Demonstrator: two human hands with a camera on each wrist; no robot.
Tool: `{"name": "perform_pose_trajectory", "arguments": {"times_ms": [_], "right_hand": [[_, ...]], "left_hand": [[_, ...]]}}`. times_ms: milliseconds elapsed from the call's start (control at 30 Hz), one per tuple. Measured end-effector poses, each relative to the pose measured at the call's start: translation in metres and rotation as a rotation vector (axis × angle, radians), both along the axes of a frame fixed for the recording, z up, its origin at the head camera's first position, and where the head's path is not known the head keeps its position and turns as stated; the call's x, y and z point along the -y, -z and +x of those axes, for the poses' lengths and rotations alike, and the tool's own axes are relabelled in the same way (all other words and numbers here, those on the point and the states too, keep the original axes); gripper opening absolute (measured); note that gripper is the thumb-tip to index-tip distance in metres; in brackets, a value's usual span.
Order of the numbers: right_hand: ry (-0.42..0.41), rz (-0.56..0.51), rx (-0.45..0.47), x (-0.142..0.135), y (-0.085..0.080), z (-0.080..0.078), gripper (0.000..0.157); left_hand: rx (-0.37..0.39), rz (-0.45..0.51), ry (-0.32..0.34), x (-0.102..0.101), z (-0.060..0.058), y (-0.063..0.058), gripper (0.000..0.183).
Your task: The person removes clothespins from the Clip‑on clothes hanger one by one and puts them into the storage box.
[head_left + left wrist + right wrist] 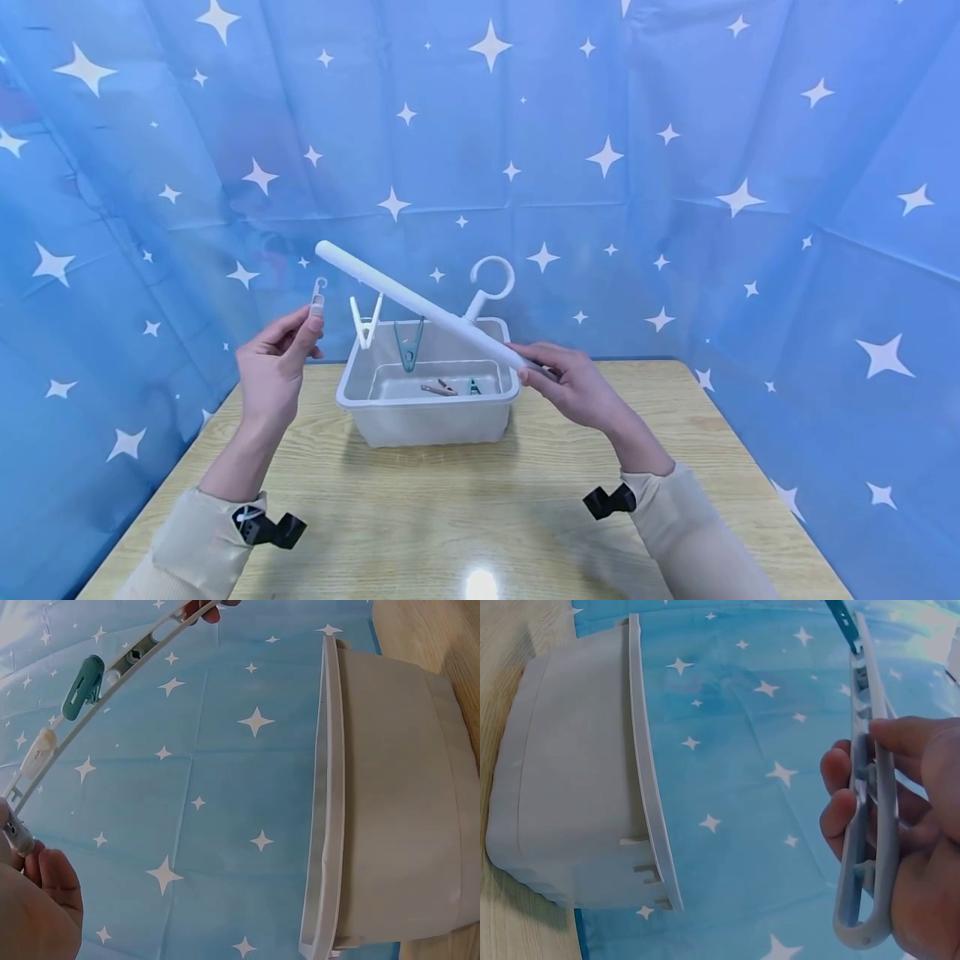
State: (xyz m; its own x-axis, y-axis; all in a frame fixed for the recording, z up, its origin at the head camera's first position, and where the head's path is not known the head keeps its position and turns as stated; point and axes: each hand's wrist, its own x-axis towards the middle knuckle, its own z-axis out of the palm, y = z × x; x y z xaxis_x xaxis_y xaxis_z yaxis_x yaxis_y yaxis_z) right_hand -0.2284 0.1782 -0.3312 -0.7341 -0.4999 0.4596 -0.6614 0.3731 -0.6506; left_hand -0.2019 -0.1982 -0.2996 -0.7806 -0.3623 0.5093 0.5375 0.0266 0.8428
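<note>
My left hand (273, 371) pinches a small pale clothes peg with a hook loop (318, 302) between thumb and fingers, just off the hanger's raised left end. My right hand (573, 385) grips the lower right end of a white slotted bar hanger (420, 307), tilted with its hook (495, 279) upward. From the bar hang a white clothes peg (366, 327) and a teal clothes peg (408, 350). In the left wrist view the held peg (18, 834) is close to the bar's end; whether they touch I cannot tell.
Beneath the hanger a light grey plastic basin (435, 423) stands on the wooden table (450, 500). Several pegs lie in it, among them a brownish peg (438, 390) and a small green peg (474, 387). A blue star-patterned curtain (570, 200) surrounds the table.
</note>
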Motion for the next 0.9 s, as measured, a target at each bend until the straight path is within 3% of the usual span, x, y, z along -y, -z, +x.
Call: {"name": "perform_pose_trajectory", "arguments": {"times_ms": [267,433,900], "right_hand": [[0.017,-0.024,-0.001,0.001,-0.001,-0.001,0.039],[0.027,-0.037,0.003,0.000,-0.001,0.000,0.040],[0.042,-0.058,0.009,0.000,-0.002,0.001,0.039]], "left_hand": [[0.096,-0.122,-0.106,0.001,-0.005,0.006,0.029],[0.155,-0.165,-0.119,0.001,-0.010,0.013,0.033],[0.211,-0.257,-0.140,0.005,-0.022,0.033,0.038]]}}
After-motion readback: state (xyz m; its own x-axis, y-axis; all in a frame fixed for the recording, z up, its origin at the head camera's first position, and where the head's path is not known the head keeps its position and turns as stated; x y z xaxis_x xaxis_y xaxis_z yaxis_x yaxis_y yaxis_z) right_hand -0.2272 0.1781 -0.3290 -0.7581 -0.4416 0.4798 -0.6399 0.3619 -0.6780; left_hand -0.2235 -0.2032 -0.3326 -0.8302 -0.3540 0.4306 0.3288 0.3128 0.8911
